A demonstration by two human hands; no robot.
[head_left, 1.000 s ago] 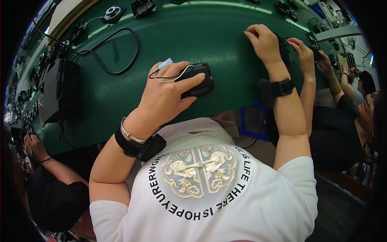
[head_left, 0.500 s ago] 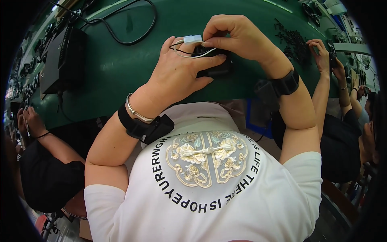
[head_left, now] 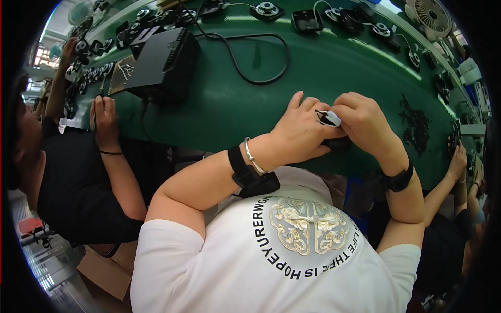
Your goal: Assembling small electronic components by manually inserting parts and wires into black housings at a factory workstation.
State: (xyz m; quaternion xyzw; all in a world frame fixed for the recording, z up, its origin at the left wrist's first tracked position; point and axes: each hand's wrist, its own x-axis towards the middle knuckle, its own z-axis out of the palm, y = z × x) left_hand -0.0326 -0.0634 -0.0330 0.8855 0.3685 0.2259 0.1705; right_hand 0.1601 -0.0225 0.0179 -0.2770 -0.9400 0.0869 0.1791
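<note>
My left hand lies over a small black housing, its thumb on the near side and its fingers toward the far side. Most of that housing is hidden beneath both hands. At my left fingers is a small pale block with thin black and white wires looping from it. Closed fingertips of my right hand press against the right side of this block. Exactly how they grip it is covered by the fingers.
On the green table, a black box-shaped unit stands left, near a looped black cable. Many small black pieces are heaped right. Round speaker-like parts line the far edge. Co-workers sit both sides; one's hand holds a thin tool.
The view has swung left, showing more of the far bench and left-hand co-worker. My right fingers have come closer around the pale block, hiding part of it. My left hand stays on the housing.
</note>
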